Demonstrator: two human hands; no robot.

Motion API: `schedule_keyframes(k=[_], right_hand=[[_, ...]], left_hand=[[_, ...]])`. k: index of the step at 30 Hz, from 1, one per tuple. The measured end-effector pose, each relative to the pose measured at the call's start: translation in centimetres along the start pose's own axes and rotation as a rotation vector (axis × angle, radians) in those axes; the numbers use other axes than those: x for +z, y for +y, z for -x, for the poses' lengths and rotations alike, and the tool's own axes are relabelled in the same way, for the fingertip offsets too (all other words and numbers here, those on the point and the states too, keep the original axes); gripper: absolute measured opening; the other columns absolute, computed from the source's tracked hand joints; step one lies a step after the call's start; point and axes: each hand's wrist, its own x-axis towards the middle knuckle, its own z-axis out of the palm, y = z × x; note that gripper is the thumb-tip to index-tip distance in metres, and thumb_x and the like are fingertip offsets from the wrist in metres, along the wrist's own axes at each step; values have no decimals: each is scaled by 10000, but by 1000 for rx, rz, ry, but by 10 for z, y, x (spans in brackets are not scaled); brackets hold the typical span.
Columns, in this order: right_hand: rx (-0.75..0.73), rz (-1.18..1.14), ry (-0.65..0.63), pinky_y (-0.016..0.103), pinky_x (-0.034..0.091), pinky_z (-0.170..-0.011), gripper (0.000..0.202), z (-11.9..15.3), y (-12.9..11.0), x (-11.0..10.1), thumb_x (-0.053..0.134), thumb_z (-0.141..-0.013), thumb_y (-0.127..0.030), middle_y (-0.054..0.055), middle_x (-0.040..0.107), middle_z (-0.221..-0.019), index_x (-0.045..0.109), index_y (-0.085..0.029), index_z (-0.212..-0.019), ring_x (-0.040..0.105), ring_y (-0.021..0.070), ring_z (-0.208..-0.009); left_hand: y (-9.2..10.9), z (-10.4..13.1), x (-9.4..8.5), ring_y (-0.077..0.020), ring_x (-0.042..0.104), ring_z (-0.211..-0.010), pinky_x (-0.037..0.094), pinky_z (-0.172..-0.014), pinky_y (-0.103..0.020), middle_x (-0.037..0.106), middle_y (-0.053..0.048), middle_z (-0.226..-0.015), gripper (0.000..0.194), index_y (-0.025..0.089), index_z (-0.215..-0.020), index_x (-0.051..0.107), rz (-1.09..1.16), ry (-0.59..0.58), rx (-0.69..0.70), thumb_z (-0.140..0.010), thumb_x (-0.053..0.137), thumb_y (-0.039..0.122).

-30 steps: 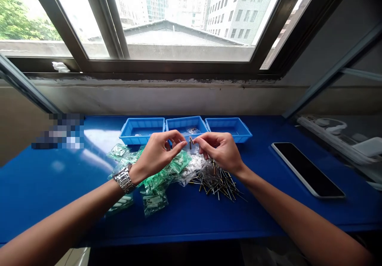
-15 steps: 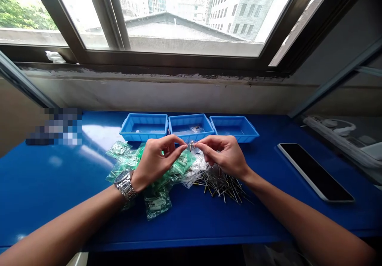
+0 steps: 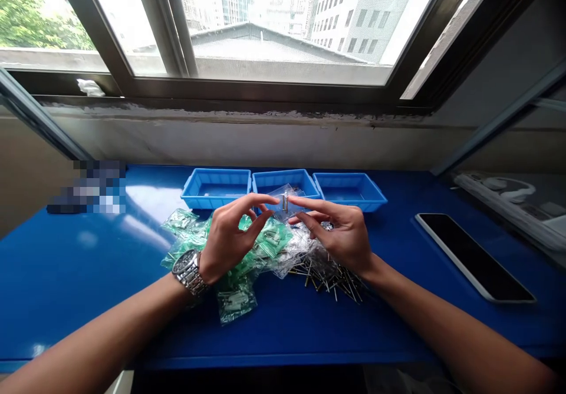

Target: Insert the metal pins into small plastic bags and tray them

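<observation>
Between my hands is a small clear bag (image 3: 279, 206) with short metal pins inside, in front of the middle blue tray. My left hand (image 3: 234, 229), with a metal watch at its wrist, has its fingertips on the bag's left side. From the right, my right hand (image 3: 338, 229) touches the bag with its fingertips. Below them lie green-tinted bags (image 3: 236, 302) with pale parts, clear bags (image 3: 292, 243) and a heap of thin metal rods (image 3: 347, 282).
Three blue trays stand in a row: left (image 3: 216, 184), middle (image 3: 265, 179) and right (image 3: 349, 190). A phone (image 3: 473, 255) lies on the blue table (image 3: 283, 341) at the right. White headphones (image 3: 513, 190) are beyond it. A window is behind.
The small bag is now spread out and higher, its pins standing upright in it. My fingers have opened out from tight pinches. The whole view has shifted slightly.
</observation>
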Motion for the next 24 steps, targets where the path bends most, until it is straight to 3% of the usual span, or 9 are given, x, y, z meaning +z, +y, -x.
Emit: schedule_keyframes(k=[7,15,24], right_hand=[[-21,34,-18,348,684,-674,303,0,-1,-1,733,-937,-247,49,796,-1168,756,-275,-1238,811,229,-859],[-20,65,0,320,673,-604,222,-2,-4,-1,747,-929,-253,37,821,-1033,786,-253,-1148,805,206,-757],[-6,43,-3,282,609,-495,102,-4,-3,-1,756,-921,-285,15,764,-775,780,-188,-939,691,125,-515]], left_hand=[[0,-1,0,-147,755,-896,640,-767,-288,790,-44,-1128,230,204,-1208,695,-8,11,-18,-986,661,154],[-1,-1,0,-164,744,-861,624,-721,-298,793,-55,-1000,106,192,-1070,739,-22,2,-36,-980,689,217],[3,0,1,-111,674,-594,549,-553,-244,725,2,-705,105,182,-917,711,8,-47,-67,-988,673,250]])
